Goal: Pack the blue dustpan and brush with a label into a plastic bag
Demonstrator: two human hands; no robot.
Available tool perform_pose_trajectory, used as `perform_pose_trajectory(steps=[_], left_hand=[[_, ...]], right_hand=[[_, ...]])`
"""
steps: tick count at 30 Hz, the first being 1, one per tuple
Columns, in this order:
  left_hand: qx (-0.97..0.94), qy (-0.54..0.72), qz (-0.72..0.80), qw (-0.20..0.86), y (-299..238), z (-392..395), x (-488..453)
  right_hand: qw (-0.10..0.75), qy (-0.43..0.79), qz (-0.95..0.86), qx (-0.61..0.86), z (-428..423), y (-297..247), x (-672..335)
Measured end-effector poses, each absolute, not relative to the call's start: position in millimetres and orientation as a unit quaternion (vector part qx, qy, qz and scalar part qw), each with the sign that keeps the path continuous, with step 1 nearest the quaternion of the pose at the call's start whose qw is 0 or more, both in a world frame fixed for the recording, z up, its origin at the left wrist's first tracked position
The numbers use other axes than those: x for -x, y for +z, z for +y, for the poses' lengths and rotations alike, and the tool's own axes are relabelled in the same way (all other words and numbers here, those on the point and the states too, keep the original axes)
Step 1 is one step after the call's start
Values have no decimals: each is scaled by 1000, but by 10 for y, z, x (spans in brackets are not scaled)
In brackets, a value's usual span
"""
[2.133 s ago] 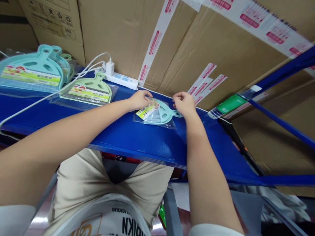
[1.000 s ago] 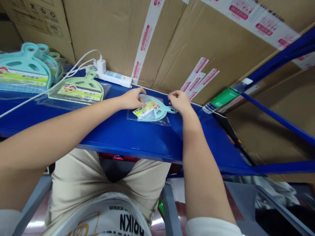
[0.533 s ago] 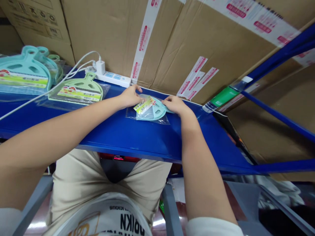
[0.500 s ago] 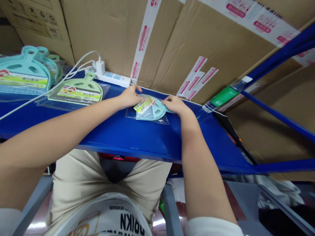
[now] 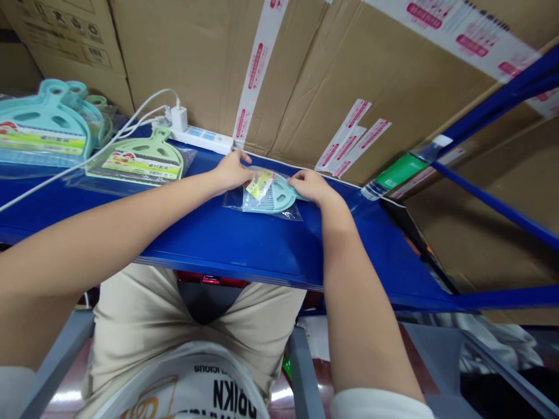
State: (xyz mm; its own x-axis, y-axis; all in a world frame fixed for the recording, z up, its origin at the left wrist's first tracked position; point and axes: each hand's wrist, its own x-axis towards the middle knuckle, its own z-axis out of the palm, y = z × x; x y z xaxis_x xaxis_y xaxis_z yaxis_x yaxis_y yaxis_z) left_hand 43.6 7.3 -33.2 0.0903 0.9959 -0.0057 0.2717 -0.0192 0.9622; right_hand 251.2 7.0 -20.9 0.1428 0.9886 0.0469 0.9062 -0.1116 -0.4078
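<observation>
A small light-blue plastic dustpan (image 5: 273, 198) with a yellow label lies in a clear plastic bag (image 5: 262, 208) on the blue shelf (image 5: 244, 244). My left hand (image 5: 231, 170) grips the bag's left far edge, fingers curled. My right hand (image 5: 311, 186) presses and pinches the bag's right end, over the dustpan's handle. Both hands rest on the shelf near the cardboard boxes behind.
A green bagged dustpan (image 5: 137, 160) and a stack of light-blue ones (image 5: 43, 125) lie at the left. A white power strip (image 5: 203, 138) with a plugged charger and cables runs along the back. Cardboard boxes (image 5: 305, 75) wall the rear. A green-labelled bottle (image 5: 402, 169) lies at the right.
My right hand has slid left onto the dustpan's handle end and lies lower on the bag. The dustpan has turned slightly inside the bag. My left hand stays at the left edge.
</observation>
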Motion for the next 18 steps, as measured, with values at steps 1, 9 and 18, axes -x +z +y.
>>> perform_pose_trajectory(steps=[1, 9, 18], left_hand=[[-592, 404, 535, 447, -329, 76, -427], [-606, 404, 537, 426, -351, 136, -390], [-575, 386, 559, 456, -304, -45, -481]], right_hand=[[176, 120, -643, 735, 70, -210, -2513], [193, 125, -643, 730, 65, -225, -2518], [176, 131, -644, 733, 13, -178, -2478]])
